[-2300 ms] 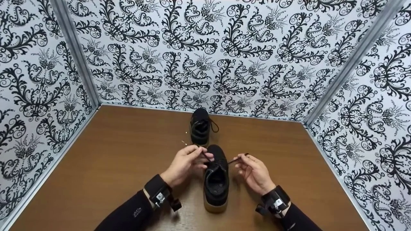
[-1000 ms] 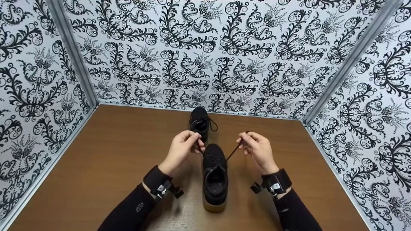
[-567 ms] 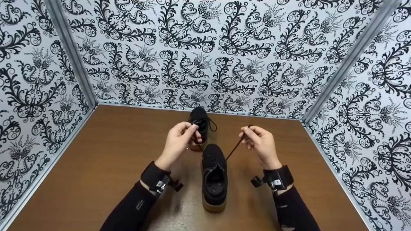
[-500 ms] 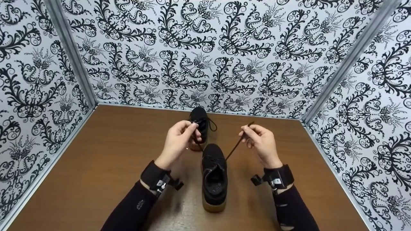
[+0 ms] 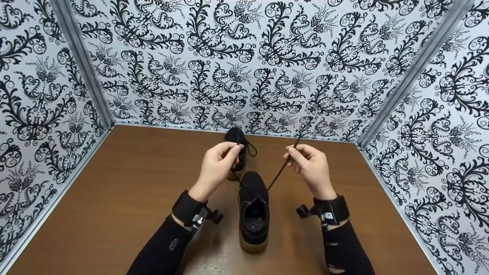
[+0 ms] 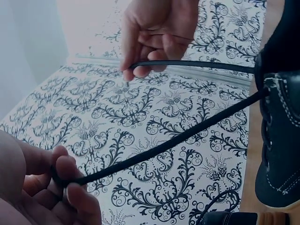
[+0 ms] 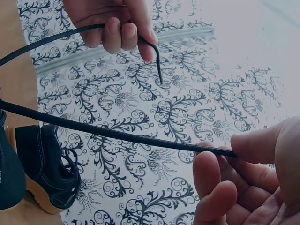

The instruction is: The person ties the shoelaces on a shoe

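Note:
A black shoe [image 5: 252, 187] with a tan sole stands on the table, toe pointing away. In the head view my left hand [image 5: 219, 164] pinches one end of its shoelace [image 7: 42, 42], up and left of the toe. My right hand [image 5: 308, 164] pinches the other shoelace end [image 5: 280, 172] between thumb and fingers, up and right of the shoe. Both laces run taut or slightly bowed from the eyelets, as the left wrist view shows with the near lace [image 6: 173, 141]. A short tip of lace hangs past the left fingers in the right wrist view.
A second black shoe [image 5: 234, 134] with a looped lace [image 5: 252, 149] stands farther back, partly hidden by my left hand. The brown table [image 5: 114, 198] ends at patterned walls [image 5: 229, 57] with grey metal edges at the back and both sides.
Both hands have risen away from the shoe, drawing out the laces. Lately my left hand shifted slightly right, and more lace now sticks up beyond my right fingers.

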Available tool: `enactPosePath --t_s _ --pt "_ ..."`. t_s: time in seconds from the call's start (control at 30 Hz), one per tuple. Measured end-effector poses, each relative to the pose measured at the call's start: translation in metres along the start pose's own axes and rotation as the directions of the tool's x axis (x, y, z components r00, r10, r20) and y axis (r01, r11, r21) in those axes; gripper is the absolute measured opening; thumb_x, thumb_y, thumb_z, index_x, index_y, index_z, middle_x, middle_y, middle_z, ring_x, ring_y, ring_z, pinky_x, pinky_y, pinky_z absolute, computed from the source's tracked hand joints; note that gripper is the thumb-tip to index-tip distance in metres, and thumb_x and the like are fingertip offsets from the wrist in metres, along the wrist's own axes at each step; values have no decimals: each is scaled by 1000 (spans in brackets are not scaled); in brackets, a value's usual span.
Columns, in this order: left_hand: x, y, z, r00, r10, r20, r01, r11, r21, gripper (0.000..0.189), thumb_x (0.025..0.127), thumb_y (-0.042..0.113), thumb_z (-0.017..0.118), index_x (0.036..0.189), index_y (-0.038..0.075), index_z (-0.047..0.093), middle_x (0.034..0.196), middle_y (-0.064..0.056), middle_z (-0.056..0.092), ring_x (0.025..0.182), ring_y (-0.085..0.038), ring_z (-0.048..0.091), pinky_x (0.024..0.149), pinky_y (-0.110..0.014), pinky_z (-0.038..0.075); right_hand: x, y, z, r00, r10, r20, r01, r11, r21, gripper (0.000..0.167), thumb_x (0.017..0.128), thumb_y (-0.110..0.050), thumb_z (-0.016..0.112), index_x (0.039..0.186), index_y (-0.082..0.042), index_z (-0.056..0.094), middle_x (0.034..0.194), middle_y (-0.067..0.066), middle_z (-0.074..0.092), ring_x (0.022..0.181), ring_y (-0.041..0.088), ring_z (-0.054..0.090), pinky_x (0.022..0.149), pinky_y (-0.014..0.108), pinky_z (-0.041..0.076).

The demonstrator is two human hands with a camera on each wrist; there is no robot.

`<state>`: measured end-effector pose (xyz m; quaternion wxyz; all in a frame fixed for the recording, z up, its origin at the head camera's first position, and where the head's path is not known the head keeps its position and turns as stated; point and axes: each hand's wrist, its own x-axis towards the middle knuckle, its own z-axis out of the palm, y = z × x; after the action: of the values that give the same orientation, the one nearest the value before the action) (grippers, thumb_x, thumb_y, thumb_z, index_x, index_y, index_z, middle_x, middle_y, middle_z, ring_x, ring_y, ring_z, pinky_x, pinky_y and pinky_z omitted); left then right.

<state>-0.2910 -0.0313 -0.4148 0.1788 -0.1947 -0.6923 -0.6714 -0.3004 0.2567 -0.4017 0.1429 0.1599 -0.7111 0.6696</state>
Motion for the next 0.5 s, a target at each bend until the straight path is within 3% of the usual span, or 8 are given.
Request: enactPosePath --t_s 0.23,0.5 --pt "-1 0 7 999 38 17 -40 994 105 15 110 14 72 105 8 84 96 -2 77 83 -15 63 75 -26 50 -1 -3 2 997 -73 -23 71 993 -96 13 107 -12 76 103 0 82 88 26 76 60 16 59 51 24 47" --pt "1 0 23 996 58 61 -64 993 102 13 108 15 75 107 8 86 96 -5 78 78 -15 62 74 -27 50 -1 -9 9 990 -139 0 138 978 -154 23 106 -17 79 93 1 77 73 14 67 53 18 53 47 24 43"
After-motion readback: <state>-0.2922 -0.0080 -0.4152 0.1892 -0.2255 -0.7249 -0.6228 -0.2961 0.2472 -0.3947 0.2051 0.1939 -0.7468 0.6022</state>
